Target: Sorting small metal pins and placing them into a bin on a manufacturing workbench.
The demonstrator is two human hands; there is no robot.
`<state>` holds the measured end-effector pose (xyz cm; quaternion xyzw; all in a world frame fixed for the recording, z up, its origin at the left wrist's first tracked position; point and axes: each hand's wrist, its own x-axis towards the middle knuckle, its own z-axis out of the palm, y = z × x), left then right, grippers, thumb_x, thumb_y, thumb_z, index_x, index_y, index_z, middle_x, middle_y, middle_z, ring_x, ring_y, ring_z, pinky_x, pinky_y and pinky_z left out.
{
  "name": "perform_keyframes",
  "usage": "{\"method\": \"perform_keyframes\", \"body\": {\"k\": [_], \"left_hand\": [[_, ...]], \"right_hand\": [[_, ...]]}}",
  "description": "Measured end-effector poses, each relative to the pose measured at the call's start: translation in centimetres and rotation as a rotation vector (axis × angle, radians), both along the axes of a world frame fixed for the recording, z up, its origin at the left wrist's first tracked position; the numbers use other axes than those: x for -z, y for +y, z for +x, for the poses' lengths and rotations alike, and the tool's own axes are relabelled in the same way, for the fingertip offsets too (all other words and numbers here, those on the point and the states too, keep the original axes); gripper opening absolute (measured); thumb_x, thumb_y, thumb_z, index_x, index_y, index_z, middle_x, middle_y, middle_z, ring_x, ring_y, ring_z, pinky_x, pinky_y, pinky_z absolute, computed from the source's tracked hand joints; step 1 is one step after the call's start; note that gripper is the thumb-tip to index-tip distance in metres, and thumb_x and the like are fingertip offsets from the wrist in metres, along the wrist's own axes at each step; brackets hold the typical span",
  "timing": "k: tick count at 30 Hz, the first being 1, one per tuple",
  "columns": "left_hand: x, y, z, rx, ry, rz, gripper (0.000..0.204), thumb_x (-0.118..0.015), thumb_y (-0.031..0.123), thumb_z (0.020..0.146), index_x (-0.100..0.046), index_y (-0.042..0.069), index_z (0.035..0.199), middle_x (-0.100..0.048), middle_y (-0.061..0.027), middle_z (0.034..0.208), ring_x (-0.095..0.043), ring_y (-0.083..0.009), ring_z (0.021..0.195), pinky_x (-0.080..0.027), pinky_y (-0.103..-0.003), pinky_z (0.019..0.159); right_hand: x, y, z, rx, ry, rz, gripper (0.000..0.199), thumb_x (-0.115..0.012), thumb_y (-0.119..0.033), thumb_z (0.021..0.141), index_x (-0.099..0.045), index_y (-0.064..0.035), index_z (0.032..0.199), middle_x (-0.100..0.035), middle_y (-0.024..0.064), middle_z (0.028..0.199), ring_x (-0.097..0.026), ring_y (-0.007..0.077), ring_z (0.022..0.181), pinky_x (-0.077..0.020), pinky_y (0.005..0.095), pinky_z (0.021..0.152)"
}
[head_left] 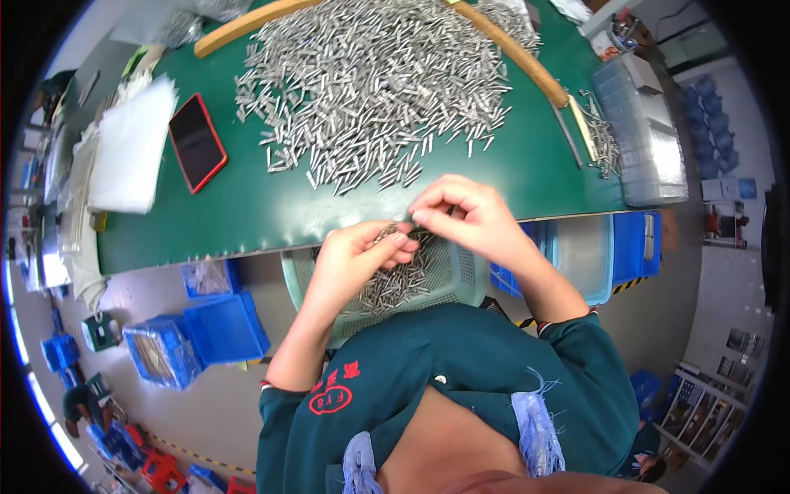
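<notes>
A big green table top (271, 210) fills the upper part of the view, and its near edge bends across the middle. On it lies a very big pile of small shiny metal pins (378, 82), spread wide over the far half. A long curved wooden strip (527, 62) runs around the far side of the pile. To the left of the pile sit a stack of white sheets (132, 144) and a flat phone in a red case (197, 142), just beside each other. At the right end of the table stands a clear plastic box with many little rows (646, 152). Below the table edge, on the person's lap, is a pale green plastic basket with small holes (469, 276), and more pins lie inside it. Blue plastic bins (222, 325) stand on the floor at the left. The left hand (354, 259) is over the basket, with fingers curled shut around a small bunch of thin metal pins (388, 235). The right hand (469, 214) is just beside it, at the table edge, and its fingertips (421, 216) are pinched together on the end of that same bunch, so the two hands touch there
</notes>
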<state>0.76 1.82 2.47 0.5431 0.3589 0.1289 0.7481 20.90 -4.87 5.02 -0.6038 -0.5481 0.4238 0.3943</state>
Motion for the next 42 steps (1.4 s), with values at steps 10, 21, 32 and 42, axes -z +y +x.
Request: {"method": "perform_keyframes", "body": {"k": [10,21,32,42], "left_hand": [[0.9,0.3,0.4,0.018,-0.006,0.002,0.027,-0.057,0.011,0.096,-0.062,-0.006,0.117,-0.071,-0.0119,0.098,-0.067,-0.0120,0.085,-0.054,-0.025,0.078],[-0.4,0.9,0.3,0.033,0.005,-0.062,0.028,-0.056,0.016,0.097,-0.062,-0.004,0.115,-0.071,-0.0131,0.099,-0.069,-0.0150,0.084,-0.054,-0.023,0.071],[-0.8,1.0,0.0,0.019,0.026,0.000,0.022,-0.057,0.013,0.096,-0.064,-0.005,0.106,-0.071,-0.0125,0.096,-0.070,-0.0157,0.083,-0.055,-0.024,0.071],[-0.3,0.4,0.0,-0.014,0.087,0.165,0.022,-0.063,0.018,0.092,-0.068,-0.002,0.100,-0.073,-0.0077,0.087,-0.070,-0.0117,0.079,-0.054,-0.026,0.068]], "right_hand": [[0.5,11.0,21.9,0.640,-0.483,0.229,0.030,-0.064,-0.029,0.091,-0.068,-0.0066,0.110,-0.069,-0.0015,0.087,-0.062,0.0045,0.073,-0.0437,0.0202,0.054],[-2.5,4.4,2.9,-0.293,-0.038,0.132,0.021,-0.065,-0.014,0.090,-0.069,-0.0045,0.108,-0.065,0.0036,0.096,-0.061,0.0113,0.089,-0.0484,0.0263,0.080],[1.2,2.4,-0.3,-0.258,0.141,0.065,0.018,-0.064,-0.009,0.089,-0.070,-0.0023,0.104,-0.063,0.0048,0.091,-0.058,0.0149,0.090,-0.0468,0.0288,0.079],[1.6,2.2,-0.4,-0.243,0.186,0.073,0.018,-0.066,-0.007,0.087,-0.070,-0.0026,0.104,-0.063,0.0051,0.091,-0.059,0.0151,0.089,-0.0475,0.0283,0.078]]}}
